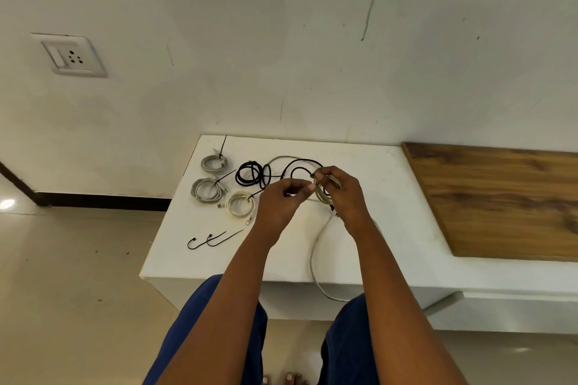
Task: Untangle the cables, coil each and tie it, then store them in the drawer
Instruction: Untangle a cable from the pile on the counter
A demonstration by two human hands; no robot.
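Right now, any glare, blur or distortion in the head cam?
Head view: wide-angle bending bows the wall and skirting; a glare spot sits on the floor at left; both hands, left hand and right hand, are slightly soft; lighting is even, shadows faint.

Bare forearms (403, 306), blue trousers (219, 322), bare toes (289, 377).

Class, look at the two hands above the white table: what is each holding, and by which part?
The right hand grips the pale cable's coiled loops at their top. The left hand pinches near those loops; what it holds cannot be told.
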